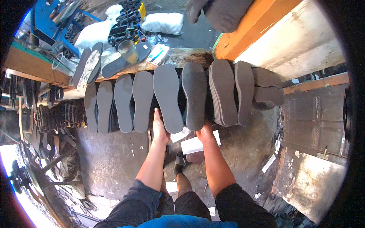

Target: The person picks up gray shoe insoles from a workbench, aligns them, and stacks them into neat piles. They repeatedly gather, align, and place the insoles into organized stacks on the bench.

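A row of dark grey shoe soles, in upright stacks, stands along the wooden bench edge. My left hand [161, 128] is closed at the left side of a larger grey sole [168, 97], its thumb along the edge and the other fingers hidden. My right hand [205, 131] grips the lower end of the neighbouring darker sole [194, 95]; its fingertips are hidden behind. The two soles stand side by side between my hands. Just right of them leans a thick stack of soles [223, 93]. More upright soles [143, 100] stand to the left.
A glass cup [128, 51] and loose soles [95, 62] lie on the bench [186, 55]. Black sandal-like pieces [127, 22] and white bags [162, 23] are beyond. An orange wooden post [254, 26] rises at right. White paper [195, 145] shows below my hands.
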The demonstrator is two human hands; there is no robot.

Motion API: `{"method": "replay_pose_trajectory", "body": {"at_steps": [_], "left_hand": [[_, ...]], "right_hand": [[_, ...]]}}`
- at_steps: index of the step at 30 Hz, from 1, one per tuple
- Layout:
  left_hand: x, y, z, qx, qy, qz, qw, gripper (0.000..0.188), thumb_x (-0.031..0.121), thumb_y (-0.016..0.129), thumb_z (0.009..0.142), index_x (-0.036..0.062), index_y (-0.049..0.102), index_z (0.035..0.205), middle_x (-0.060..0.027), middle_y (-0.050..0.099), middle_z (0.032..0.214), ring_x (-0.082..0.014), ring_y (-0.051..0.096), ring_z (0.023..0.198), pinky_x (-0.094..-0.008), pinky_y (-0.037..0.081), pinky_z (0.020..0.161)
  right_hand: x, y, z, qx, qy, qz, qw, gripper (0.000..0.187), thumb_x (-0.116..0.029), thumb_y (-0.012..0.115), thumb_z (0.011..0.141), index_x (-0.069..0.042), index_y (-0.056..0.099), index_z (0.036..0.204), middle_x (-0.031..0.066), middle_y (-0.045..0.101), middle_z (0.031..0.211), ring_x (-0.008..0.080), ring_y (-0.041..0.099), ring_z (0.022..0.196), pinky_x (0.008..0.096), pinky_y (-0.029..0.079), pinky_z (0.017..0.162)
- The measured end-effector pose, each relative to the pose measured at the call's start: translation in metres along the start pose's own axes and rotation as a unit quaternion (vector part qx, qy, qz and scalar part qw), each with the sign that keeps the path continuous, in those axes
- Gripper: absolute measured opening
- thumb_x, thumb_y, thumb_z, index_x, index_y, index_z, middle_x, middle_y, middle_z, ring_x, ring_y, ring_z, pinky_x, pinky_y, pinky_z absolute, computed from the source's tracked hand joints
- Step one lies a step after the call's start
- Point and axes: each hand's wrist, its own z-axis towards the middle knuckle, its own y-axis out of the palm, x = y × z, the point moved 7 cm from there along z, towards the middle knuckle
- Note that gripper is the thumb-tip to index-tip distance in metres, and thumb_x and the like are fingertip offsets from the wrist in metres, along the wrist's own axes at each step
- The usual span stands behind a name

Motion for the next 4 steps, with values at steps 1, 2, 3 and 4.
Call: {"method": "replay_pose_trajectory", "body": {"at_steps": [1, 2, 3, 4], "left_hand": [[0.008, 0.005, -0.008, 0.011, 0.011, 0.017, 1.000, 0.063, 0.056, 0.038, 0.106, 0.0093, 0.046, 0.148, -0.0088, 0.054, 0.144, -0.0247, 0.053, 0.130, -0.0395, 0.042, 0.109], [0.016, 0.012, -0.016, 0.012, 0.028, 0.030, 0.999, 0.066, 0.058, 0.039, 0.106, 0.0097, 0.043, 0.151, -0.0091, 0.051, 0.148, -0.0249, 0.050, 0.134, -0.0387, 0.039, 0.112], [0.024, 0.018, -0.022, 0.024, 0.041, 0.039, 0.998, 0.069, 0.059, 0.039, 0.105, 0.0101, 0.040, 0.154, -0.0095, 0.047, 0.153, -0.0251, 0.046, 0.138, -0.0378, 0.037, 0.115], [0.030, 0.033, -0.028, -0.040, 0.035, 0.086, 0.995, 0.078, 0.063, 0.042, 0.103, 0.0141, 0.027, 0.161, -0.0083, 0.035, 0.162, -0.0250, 0.037, 0.147, -0.0388, 0.027, 0.121]], "right_hand": [[-0.008, 0.003, -0.010, 0.010, -0.006, 0.026, 1.000, 0.051, -0.040, 0.052, 0.105, -0.010, 0.050, 0.146, 0.0070, 0.058, 0.143, 0.0176, 0.051, 0.134, 0.0368, 0.037, 0.115], [-0.013, 0.003, -0.023, 0.043, 0.005, 0.067, 0.997, 0.053, -0.041, 0.051, 0.104, -0.010, 0.049, 0.147, 0.0080, 0.058, 0.144, 0.0179, 0.051, 0.135, 0.0371, 0.037, 0.115], [-0.023, 0.009, -0.030, 0.031, 0.020, 0.115, 0.993, 0.061, -0.045, 0.055, 0.102, -0.010, 0.043, 0.151, 0.0094, 0.052, 0.149, 0.0178, 0.050, 0.136, 0.0372, 0.033, 0.118], [-0.033, 0.025, -0.038, -0.054, 0.033, 0.115, 0.991, 0.071, -0.048, 0.060, 0.099, -0.010, 0.037, 0.155, 0.0107, 0.046, 0.155, 0.0177, 0.049, 0.138, 0.0373, 0.028, 0.121]]}}
